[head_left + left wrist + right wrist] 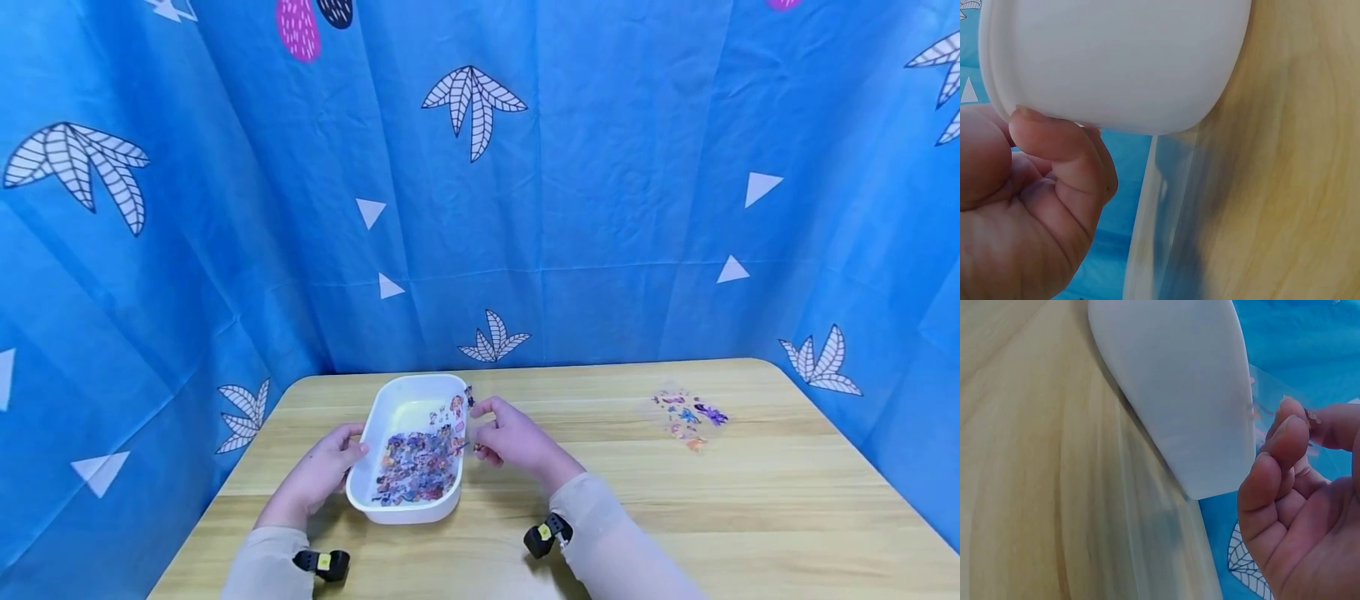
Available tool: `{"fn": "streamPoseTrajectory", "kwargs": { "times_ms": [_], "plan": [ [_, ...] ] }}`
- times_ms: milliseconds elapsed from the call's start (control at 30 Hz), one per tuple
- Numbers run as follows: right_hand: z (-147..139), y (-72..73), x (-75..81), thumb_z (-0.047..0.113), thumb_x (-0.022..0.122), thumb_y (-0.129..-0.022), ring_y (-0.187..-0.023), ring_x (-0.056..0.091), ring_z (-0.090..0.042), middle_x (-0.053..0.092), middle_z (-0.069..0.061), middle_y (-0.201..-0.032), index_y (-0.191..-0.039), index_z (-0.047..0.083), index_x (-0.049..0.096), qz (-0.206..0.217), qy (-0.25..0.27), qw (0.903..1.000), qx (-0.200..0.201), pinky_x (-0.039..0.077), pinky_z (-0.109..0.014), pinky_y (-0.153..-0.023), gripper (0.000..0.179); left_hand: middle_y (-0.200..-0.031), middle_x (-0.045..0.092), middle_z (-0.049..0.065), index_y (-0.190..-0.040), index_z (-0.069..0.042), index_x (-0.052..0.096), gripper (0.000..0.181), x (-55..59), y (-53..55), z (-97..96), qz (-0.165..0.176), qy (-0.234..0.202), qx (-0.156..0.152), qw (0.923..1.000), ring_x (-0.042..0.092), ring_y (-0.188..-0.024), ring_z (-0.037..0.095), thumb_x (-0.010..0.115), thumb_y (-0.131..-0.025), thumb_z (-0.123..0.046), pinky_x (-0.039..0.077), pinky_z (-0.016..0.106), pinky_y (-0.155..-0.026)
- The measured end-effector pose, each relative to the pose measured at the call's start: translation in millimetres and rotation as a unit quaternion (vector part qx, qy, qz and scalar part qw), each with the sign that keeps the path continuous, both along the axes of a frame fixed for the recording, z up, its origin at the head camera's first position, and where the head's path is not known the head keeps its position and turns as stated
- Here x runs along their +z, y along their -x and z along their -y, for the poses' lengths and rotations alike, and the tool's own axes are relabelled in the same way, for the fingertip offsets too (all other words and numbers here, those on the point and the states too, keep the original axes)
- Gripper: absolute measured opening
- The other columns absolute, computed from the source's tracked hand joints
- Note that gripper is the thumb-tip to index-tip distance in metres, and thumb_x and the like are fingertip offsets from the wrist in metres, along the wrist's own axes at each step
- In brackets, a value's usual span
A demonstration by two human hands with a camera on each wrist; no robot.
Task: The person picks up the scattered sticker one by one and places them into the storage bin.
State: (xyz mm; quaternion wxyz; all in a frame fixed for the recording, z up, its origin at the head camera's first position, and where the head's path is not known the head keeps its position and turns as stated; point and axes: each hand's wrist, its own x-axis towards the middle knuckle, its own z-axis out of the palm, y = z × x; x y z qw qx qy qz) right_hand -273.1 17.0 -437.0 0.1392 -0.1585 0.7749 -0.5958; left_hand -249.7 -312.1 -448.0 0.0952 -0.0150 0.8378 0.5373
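A white plastic tub (411,515) stands on the table, tilted towards me in the head view. My left hand (322,468) grips its left rim, thumb on top and fingers curled beneath, as the left wrist view shows of the thumb (1041,128). Many small colourful printed stickers (416,468) lie heaped in the tub's near half. Beside the right rim, my right hand (517,437) pinches a clear sticker sheet (457,407) with small printed figures. Through the right wrist view, the clear sheet (1266,394) shows behind the fingertips; the fingers partly cover it.
On the right of the wooden table (585,483) lies a clear sheet of purple, blue and orange stickers (686,415). A blue patterned curtain (600,208) hangs behind the table and along both sides.
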Motion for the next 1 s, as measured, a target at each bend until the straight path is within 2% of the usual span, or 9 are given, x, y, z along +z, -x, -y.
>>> {"fn": "streamPoseTrajectory", "kwargs": {
  "times_ms": [167,367,567,1000],
  "plan": [
    [1.1,-1.2,-1.9,0.015,0.06,-0.099,-0.066,0.059,-0.02,0.067,-0.011,-0.08,-0.13,0.003,0.05,-0.003,0.001,1.0,-0.001,0.051,-0.031,-0.06,0.034,-0.122,0.059,0.018,-0.151,-0.004,0.039,0.048,1.1,-1.4,-1.4,-0.002,0.002,0.001,1.0,0.064,-0.101,0.026,0.048,-0.108,-0.024,0.056,0.042,-0.079],
    [2.6,-0.8,-4.0,0.022,0.058,-0.103,-0.063,0.058,-0.02,0.065,-0.01,-0.078,-0.12,0.003,0.053,-0.015,-0.004,0.9999,0.005,0.051,-0.032,-0.059,0.025,-0.121,0.059,0.017,-0.15,-0.005,0.04,0.046,1.2,-1.1,-1.4,0.0,-0.003,0.005,1.0,0.064,-0.099,0.026,0.048,-0.108,-0.022,0.056,0.042,-0.079],
    [2.2,0.9,-6.1,0.019,0.056,-0.103,-0.062,0.057,-0.019,0.063,-0.01,-0.076,-0.119,0.0,0.054,-0.027,-0.014,0.9995,0.007,0.051,-0.033,-0.058,0.025,-0.12,0.059,0.018,-0.15,-0.004,0.041,0.045,0.8,0.2,-1.0,-0.002,-0.009,0.004,0.9999,0.065,-0.1,0.027,0.048,-0.108,-0.021,0.056,0.042,-0.08],
    [-5.2,0.7,-4.9,0.023,0.059,-0.101,-0.065,0.058,-0.02,0.062,-0.01,-0.077,-0.115,0.007,0.055,-0.016,-0.004,0.9998,0.01,0.051,-0.033,-0.061,0.021,-0.12,0.058,0.017,-0.149,-0.004,0.041,0.045,-0.5,0.4,-0.7,-0.004,-0.002,0.005,1.0,0.064,-0.1,0.026,0.049,-0.108,-0.02,0.056,0.041,-0.08]
  ]
}}
